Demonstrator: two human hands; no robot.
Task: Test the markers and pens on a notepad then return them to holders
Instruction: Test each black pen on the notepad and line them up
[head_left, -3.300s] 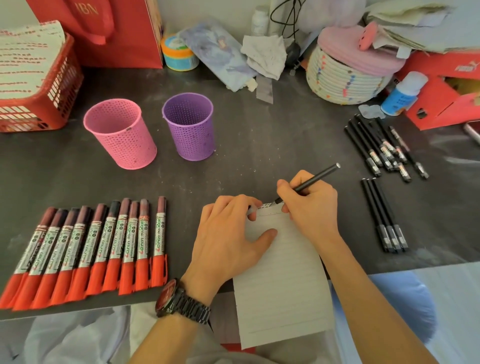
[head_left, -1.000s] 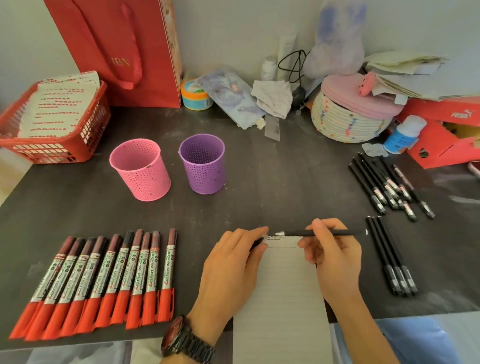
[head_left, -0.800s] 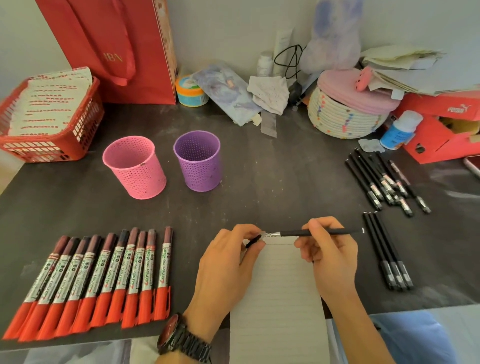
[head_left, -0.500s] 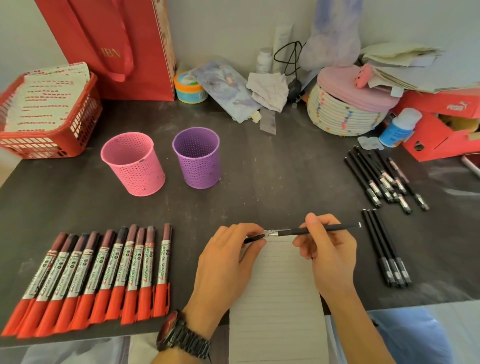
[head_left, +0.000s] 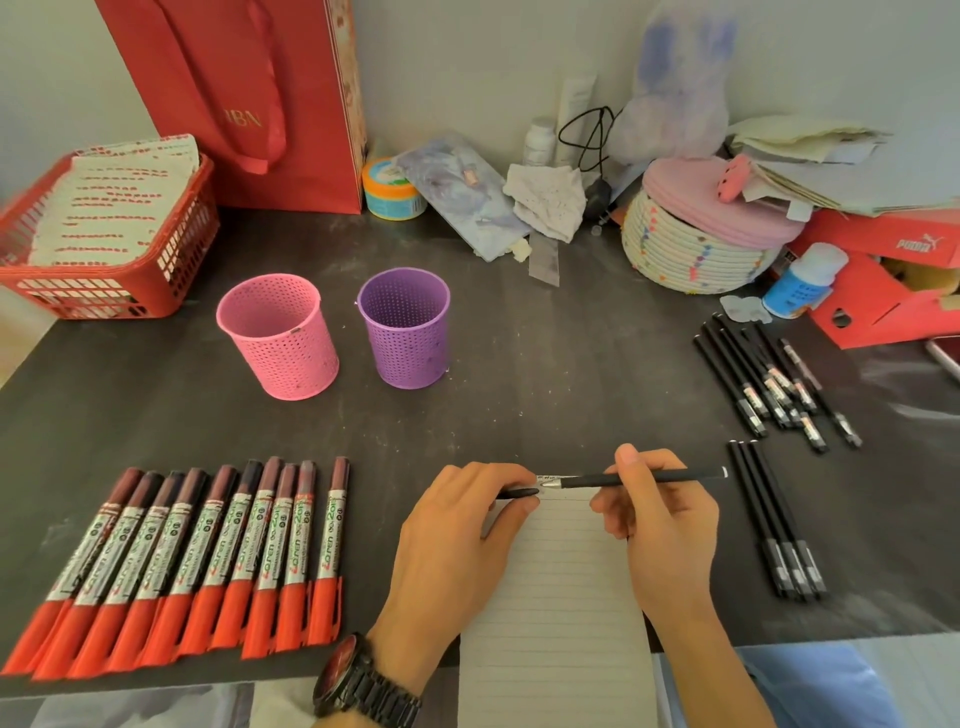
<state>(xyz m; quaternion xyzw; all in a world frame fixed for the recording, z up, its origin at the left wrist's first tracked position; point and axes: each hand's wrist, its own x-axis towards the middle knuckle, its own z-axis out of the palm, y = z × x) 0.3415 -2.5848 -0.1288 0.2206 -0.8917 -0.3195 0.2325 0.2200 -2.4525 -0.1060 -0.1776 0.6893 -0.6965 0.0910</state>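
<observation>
Head view: notepad (head_left: 556, 597) near end cut off by frame. Left hand (head_left: 457, 540) over notepad's top left corner, pinching cap (head_left: 517, 492); cap mostly hidden by fingers. Right hand (head_left: 660, 525) at top right corner grips pen (head_left: 644, 478), nib facing cap, small gap. Recapping, likely: line up axes, push straight till seated. Scribble at notepad's top edge too small to read. Beyond notepad, purple holder (head_left: 405, 332) floor hidden

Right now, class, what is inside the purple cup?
Inside the purple cup only its holed inner wall shows; nothing sticks up. Its near wall hides the bottom.
</observation>
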